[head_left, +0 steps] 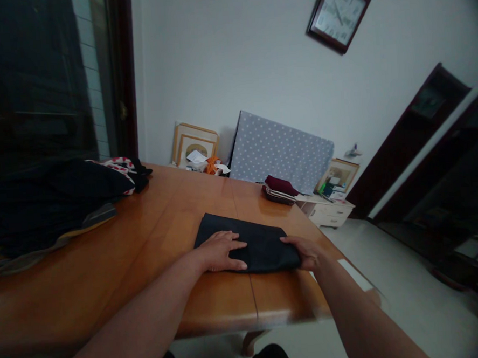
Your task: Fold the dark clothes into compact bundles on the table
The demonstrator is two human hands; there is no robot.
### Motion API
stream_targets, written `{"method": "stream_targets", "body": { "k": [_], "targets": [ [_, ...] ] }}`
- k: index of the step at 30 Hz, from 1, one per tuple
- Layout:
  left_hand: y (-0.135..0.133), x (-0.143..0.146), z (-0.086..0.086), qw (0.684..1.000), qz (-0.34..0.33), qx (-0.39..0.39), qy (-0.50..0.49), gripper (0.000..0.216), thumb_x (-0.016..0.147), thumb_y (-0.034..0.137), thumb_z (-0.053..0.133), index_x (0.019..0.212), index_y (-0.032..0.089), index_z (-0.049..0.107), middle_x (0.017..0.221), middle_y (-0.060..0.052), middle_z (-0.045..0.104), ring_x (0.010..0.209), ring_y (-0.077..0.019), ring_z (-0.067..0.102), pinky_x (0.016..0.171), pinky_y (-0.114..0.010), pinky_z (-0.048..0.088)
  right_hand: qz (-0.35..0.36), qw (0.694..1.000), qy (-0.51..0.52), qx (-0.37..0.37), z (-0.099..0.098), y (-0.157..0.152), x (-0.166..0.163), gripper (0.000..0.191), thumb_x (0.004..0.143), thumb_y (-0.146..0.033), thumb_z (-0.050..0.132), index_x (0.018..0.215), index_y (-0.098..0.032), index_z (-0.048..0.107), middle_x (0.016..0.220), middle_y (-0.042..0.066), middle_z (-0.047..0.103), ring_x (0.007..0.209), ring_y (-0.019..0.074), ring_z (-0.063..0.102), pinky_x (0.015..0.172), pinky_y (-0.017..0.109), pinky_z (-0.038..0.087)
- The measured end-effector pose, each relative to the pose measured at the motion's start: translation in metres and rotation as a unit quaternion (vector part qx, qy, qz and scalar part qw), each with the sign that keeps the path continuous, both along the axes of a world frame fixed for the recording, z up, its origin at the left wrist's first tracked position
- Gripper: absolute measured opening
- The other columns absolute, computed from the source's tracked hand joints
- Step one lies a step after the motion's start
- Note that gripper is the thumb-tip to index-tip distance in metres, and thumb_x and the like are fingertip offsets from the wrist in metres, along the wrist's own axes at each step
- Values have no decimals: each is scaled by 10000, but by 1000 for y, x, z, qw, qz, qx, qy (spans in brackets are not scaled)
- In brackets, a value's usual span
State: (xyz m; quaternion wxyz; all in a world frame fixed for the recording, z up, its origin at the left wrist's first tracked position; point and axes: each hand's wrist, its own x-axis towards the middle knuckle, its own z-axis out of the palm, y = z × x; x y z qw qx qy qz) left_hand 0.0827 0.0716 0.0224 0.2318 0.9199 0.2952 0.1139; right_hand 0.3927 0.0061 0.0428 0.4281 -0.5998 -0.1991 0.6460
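Observation:
A dark, folded piece of clothing (263,242) lies flat near the front edge of the wooden table (176,204). My left hand (221,251) rests on its left part, palm down with the fingers spread. At its right end, my right hand (304,250) grips the folded edge, thumb on top and the other fingers hidden beneath or behind the cloth. Which kind of garment it is, I cannot tell.
A heap of dark clothes (54,201) covers the table's left side. Toward the far right corner sits a stack of folded clothes (279,190), maroon on top. Behind the table stand a dotted grey panel (280,149), framed pictures (194,144) and a white drawer cabinet (330,212).

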Motion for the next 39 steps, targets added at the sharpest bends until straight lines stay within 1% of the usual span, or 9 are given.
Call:
{"method": "stream_targets", "body": {
  "k": [9, 15, 18, 20, 23, 26, 29, 35, 39],
  "targets": [
    [-1, 1, 3, 1000, -6, 2, 24, 764, 739, 792, 574, 1390, 393, 546, 1590, -67, 343, 1475, -382, 222, 1169, -563, 145, 14, 993, 12, 112, 36, 6, -41, 286, 804, -187, 629, 1082, -129, 659, 1012, 121, 750, 929, 227, 725, 892, 353, 564],
    [-4, 1, 4, 1000, -14, 14, 10, 722, 756, 765, 577, 1368, 380, 576, 1574, -69, 371, 1459, -402, 245, 1165, -580, 144, 42, 991, -12, 125, 51, 24, -81, 189, 814, -187, 611, 989, -133, 659, 902, 89, 754, 848, 192, 718, 845, 310, 561],
    [0, 0, 4, 999, -27, -5, -40, 631, 740, 646, 679, 1291, 339, 648, 1513, -75, 461, 1420, -394, 324, 1160, -558, 202, 56, 991, 10, 120, 48, 35, -99, 144, 794, -174, 619, 925, -127, 654, 819, 74, 744, 753, 184, 701, 813, 315, 563],
    [7, -3, 4, 991, -31, -48, -117, 498, 771, 506, 691, 1217, 283, 686, 1401, -83, 571, 1328, -335, 465, 1132, -483, 311, 56, 990, 8, 129, 45, 42, -110, 117, 767, -162, 639, 882, -136, 642, 773, 55, 732, 685, 170, 679, 757, 299, 563],
    [25, -11, 5, 939, 94, -159, -289, 348, 881, 408, 553, 1154, 219, 658, 1216, -87, 676, 1148, -237, 612, 1026, -387, 457, 58, 986, -14, 159, 41, 50, -126, 144, 711, -125, 672, 842, -153, 619, 740, 30, 716, 634, 148, 652, 666, 257, 541],
    [42, -24, 4, 819, 287, -289, -405, 392, 965, 460, 411, 1155, 165, 584, 1221, -149, 667, 1098, -216, 654, 936, -348, 529, 69, 978, -45, 191, 37, 55, -142, 201, 673, -103, 685, 849, -167, 611, 711, 7, 698, 612, 139, 637, 607, 235, 516],
    [51, -34, 1, 746, 352, -371, -425, 493, 987, 545, 334, 1147, 128, 543, 1245, -224, 641, 1068, -226, 682, 878, -321, 562, 64, 970, -104, 210, 33, 58, -160, 216, 662, -98, 693, 848, -170, 610, 638, -20, 658, 540, 120, 594, 532, 214, 478],
    [50, -33, 0, 741, 353, -389, -418, 671, 944, 708, 214, 1160, 153, 525, 1154, -207, 691, 1022, -255, 701, 843, -349, 568, 133, 965, -129, 183, 31, 51, -188, 259, 767, -249, 721, 965, -186, 566, 668, 12, 668, 507, 130, 607, 448, 202, 430],
    [48, -32, 2, 751, 361, -376, -406, 664, 930, 720, 241, 1140, 167, 541, 1115, -177, 711, 1012, -256, 699, 839, -353, 557, 44, 973, -115, 197, 30, 50, -176, 228, 821, -281, 651, 1010, -187, 566, 714, 25, 677, 532, 121, 611, 459, 200, 437]
  ]
}}
